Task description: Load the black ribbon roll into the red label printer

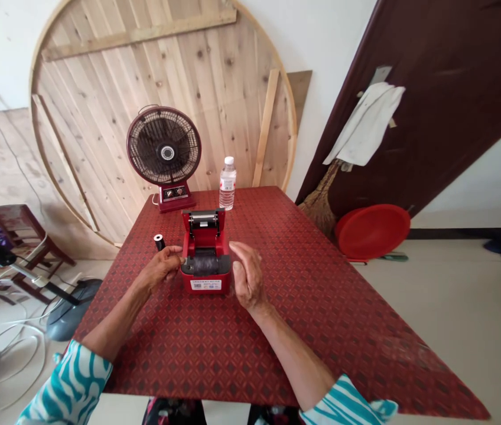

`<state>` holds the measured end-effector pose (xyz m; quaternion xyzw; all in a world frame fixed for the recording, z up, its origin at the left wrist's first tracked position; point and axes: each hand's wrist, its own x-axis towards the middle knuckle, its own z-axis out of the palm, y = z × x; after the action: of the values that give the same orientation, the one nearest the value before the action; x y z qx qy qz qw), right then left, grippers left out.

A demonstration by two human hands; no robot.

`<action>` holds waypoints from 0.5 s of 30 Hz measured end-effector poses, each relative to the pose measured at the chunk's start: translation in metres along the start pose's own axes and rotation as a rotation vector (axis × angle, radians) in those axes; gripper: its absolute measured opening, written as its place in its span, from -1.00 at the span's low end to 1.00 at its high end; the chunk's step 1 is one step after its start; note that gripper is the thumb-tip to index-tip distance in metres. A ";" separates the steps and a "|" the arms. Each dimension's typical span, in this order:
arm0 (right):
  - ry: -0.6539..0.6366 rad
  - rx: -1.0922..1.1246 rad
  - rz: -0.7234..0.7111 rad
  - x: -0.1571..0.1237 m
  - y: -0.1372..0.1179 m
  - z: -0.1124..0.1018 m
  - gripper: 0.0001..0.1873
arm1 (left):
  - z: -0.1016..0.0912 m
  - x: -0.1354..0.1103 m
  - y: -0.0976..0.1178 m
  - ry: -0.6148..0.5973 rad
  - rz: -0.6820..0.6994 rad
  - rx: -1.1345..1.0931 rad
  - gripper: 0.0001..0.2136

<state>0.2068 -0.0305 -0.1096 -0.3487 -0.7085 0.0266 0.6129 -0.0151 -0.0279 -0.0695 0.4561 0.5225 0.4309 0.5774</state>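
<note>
A small red receipt printer (205,255) stands in the middle of the red patterned table (303,283) with its lid tilted up and back. A dark roll lies in its open bay. My left hand (162,265) rests against the printer's left side with the fingers curled toward it. Just right of the printer, my right hand (245,276) is held up on edge, its fingers straight and together, holding nothing. A small black and white roll core (159,241) stands on the table to the left of the printer, close behind my left hand.
A red table fan (165,154) and a clear water bottle (227,183) stand at the table's far edge. A big round wooden board leans on the wall behind. A chair and cables lie left; a red basin (372,230) and broom sit on the floor right.
</note>
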 end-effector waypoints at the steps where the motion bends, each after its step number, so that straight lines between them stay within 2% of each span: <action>1: 0.024 0.011 0.074 -0.002 0.007 0.002 -0.62 | -0.001 0.000 0.001 0.004 0.017 0.013 -0.53; 4: 0.086 0.082 0.324 -0.008 0.029 0.009 -0.63 | -0.003 -0.001 0.008 0.041 0.116 0.129 -0.63; 7: 0.097 0.138 0.473 -0.013 0.050 0.016 -0.60 | 0.002 0.003 0.022 0.038 0.300 0.359 -0.76; 11: 0.079 0.163 0.514 -0.016 0.065 0.022 -0.61 | 0.023 0.024 0.047 -0.078 0.513 0.808 -0.85; 13: 0.072 0.166 0.512 -0.015 0.066 0.024 -0.61 | 0.035 0.039 0.056 -0.179 0.505 1.069 -0.83; 15: 0.061 0.167 0.514 -0.015 0.066 0.025 -0.61 | 0.045 0.054 0.060 -0.298 0.431 1.306 -0.79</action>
<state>0.2148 0.0211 -0.1589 -0.4661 -0.5733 0.2294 0.6336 0.0327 0.0338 -0.0207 0.8569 0.4878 0.0666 0.1526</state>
